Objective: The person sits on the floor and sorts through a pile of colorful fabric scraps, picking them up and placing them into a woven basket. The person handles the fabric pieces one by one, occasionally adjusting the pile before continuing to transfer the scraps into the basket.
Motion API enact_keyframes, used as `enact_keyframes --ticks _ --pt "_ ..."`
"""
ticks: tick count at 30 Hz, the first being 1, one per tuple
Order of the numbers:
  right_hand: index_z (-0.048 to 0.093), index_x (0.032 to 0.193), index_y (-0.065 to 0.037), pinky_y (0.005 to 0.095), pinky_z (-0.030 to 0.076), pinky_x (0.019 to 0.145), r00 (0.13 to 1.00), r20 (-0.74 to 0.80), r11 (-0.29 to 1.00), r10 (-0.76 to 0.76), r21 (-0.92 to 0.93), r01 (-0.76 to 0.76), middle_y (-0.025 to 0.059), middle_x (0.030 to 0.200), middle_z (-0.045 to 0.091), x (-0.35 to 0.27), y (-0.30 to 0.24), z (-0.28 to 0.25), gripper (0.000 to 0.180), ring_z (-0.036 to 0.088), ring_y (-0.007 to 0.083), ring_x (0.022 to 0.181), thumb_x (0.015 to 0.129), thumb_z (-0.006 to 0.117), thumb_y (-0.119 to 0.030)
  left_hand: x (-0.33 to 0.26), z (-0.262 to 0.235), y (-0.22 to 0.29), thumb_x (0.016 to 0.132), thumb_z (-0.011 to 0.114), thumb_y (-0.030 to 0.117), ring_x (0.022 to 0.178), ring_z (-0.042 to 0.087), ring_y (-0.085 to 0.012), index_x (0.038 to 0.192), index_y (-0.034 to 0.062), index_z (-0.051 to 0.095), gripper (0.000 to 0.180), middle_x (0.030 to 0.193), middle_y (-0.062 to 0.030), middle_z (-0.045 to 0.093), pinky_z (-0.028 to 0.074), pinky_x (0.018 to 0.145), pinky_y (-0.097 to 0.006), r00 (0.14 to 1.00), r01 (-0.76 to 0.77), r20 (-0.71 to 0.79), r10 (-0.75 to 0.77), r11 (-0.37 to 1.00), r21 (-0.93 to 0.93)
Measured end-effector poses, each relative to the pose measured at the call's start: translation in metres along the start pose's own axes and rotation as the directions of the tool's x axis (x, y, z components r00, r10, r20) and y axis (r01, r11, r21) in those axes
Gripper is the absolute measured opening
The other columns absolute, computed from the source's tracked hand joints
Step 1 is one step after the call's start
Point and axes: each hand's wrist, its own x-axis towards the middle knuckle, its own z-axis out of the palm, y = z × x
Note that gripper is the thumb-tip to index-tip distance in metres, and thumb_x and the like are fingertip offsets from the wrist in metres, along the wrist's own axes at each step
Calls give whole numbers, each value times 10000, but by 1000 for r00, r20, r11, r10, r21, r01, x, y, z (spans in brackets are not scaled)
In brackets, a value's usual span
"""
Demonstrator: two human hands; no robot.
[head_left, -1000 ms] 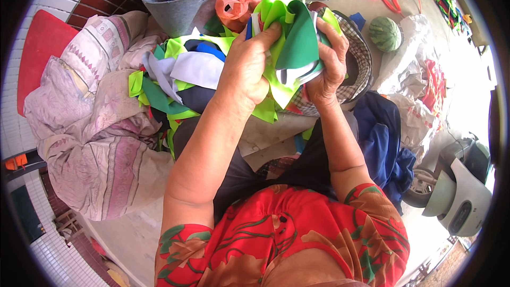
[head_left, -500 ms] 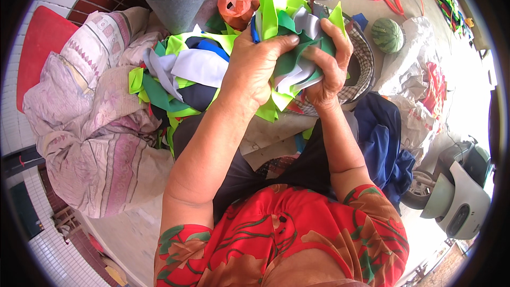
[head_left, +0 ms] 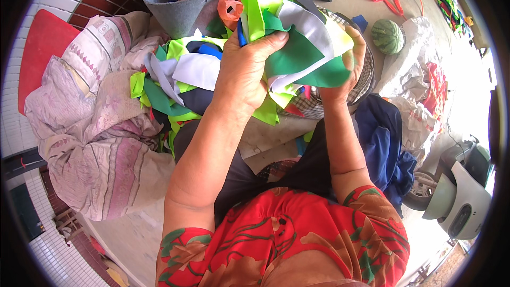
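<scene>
In front of me I hold a bundle of fabric scraps [head_left: 313,56] in green, grey, neon yellow and dark colours. My left hand [head_left: 244,72] is closed on its left side, with the thumb pressed on the top layer. Along the right side, my right hand [head_left: 348,79] grips the pieces from the edge; part of its palm and some fingers are hidden behind the cloth. The scraps fan out between the hands. To the left of my left hand lies a loose pile of similar scraps [head_left: 196,72], with white, blue and neon pieces on top.
A checked round container [head_left: 365,81] sits behind my right hand. A grey bucket [head_left: 172,8] and an orange-red mesh bag [head_left: 229,9] stand beyond. Crumpled patterned bedding [head_left: 106,127] lies left. At right are a watermelon [head_left: 388,36], blue cloth [head_left: 380,133] and a white sack [head_left: 411,48].
My right hand has shifted outward to the right and its fingers have spread from the middle of the bundle. The green and grey pieces now lie flatter and wider between my hands.
</scene>
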Motion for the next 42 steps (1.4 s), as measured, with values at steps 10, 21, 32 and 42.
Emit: enact_keyframes --ticks 10,21,32,42 --pt "394 1247 0 302 351 951 980 191 993 47 100 -67 102 1177 484 -17 -5 16 527 462 174 1076 803 581 -212 2 3 -4 744 671 -42 797 616 -163 965 47 597 249 866 -46 626 524 714 -313 1000 9 -23 -10 1000 -30" --pt "393 1320 -3 326 317 1031 959 269 977 -88 -167 136 106 1344 429 -23 22 9 434 420 206 1227 915 511 -109 2 4 0 706 728 -22 833 623 -154 1034 41 578 366 933 -45 631 519 739 -284 999 3 35 -5 999 52" --pt "453 1213 -28 271 353 920 930 367 999 23 26 -34 84 1187 508 -26 2 20 387 458 133 1056 886 540 -216 14 -6 4 667 730 -48 783 633 -179 992 23 604 356 896 -68 647 530 741 -309 975 -205 -82 207 978 34" --pt "597 1056 -7 236 462 729 987 20 777 159 -619 -112 61 984 627 73 40 -85 226 578 129 885 854 581 -109 12 -18 30 729 711 3 746 657 -188 933 6 625 222 867 -89 660 561 634 -302 975 -210 -81 208 978 -18"
